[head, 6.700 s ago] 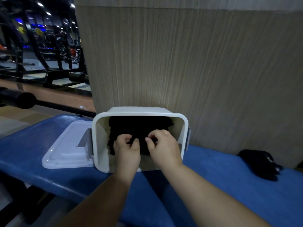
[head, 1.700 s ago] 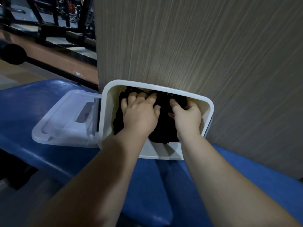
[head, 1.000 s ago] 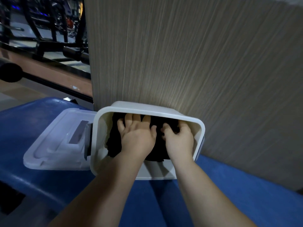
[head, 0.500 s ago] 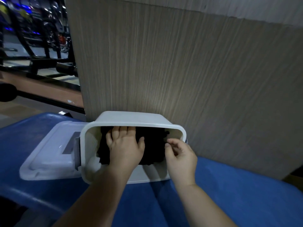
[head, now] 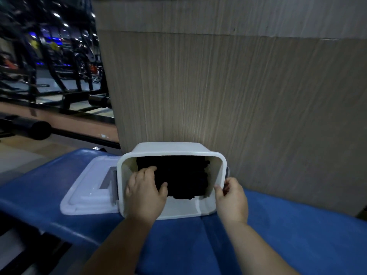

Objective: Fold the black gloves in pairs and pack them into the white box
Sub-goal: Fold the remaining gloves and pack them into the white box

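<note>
- White box (head: 219,171) under both hands: smooth, slightly glossy plastic
- Gloves (head: 182,175) inside: matt black cloth
- Bench pad (head: 297,225) below: blue, napped fabric
- Panel (head: 218,86) behind: wood-grain, matt

2 bare forearms reach forward, roughly parallel. The left hand (head: 146,193) curls its fingers round the left edge of the gloves (head: 182,175), thumb laid across their front. The right hand (head: 232,197) pinches the right rim of the box (head: 170,150), thumb inside, fingers outside.
</note>
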A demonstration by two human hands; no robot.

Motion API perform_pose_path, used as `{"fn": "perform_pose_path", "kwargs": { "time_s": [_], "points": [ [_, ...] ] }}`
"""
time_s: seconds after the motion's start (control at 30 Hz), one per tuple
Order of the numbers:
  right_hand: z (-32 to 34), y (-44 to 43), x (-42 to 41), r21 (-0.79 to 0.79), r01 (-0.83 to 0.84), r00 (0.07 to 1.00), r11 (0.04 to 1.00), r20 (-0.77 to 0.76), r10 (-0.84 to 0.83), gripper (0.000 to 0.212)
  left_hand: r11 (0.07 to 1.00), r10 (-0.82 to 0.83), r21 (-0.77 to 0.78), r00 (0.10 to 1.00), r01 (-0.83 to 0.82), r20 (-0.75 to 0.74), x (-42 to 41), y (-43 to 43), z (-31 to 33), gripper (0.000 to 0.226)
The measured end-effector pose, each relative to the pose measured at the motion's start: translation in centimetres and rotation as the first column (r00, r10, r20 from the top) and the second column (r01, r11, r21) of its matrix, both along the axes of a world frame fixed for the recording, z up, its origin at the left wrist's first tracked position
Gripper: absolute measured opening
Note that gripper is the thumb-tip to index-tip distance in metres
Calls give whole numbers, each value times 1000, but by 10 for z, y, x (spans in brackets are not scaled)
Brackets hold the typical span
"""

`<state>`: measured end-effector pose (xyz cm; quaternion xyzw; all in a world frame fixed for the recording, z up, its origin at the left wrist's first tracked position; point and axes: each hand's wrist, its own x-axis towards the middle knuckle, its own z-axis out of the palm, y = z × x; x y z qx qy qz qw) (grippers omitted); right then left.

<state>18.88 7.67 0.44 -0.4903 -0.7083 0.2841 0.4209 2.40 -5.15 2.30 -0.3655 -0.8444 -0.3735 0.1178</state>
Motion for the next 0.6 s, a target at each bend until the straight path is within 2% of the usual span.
{"fn": "perform_pose_path", "kwargs": {
  "time_s": [0.1, 0.2, 0.3, 0.37, 0.47, 0.53, 0.6],
  "points": [
    [3, 0, -2, -14, -18, 1000, 1000, -20, 18, 17, 1000, 5, -18, 996, -3, 85, -8, -17, -6, 36],
    [5, -2, -2, -20, -38, 999, 999, -36, 38, 16, 997, -31, 75, 991, 22, 131, -10, -31, -4, 17],
    [10, -6, 2, -14, -59, 997, 998, -52, 58, 15, 986, -4, 168, 995, -13, 98, -11, -43, -3, 24],
    [15, -9, 5, 11, -62, 996, 998, -66, 62, 15, 970, 71, 229, 996, -80, 48, -14, -51, -6, 24],
    [25, -11, 14, 25, -52, 993, 998, -102, 54, 16, 957, 201, 201, 977, -211, 66, -23, -54, -13, 31],
    [30, -11, 21, 30, -35, 995, 999, -97, 38, 15, 972, 150, 152, 974, -177, 170, -25, -52, -14, 38],
    [36, -13, 28, 43, -19, 998, 999, -65, 21, 14, 983, 39, 156, 943, -95, 330, -22, -49, -11, 28]
  ]
}}
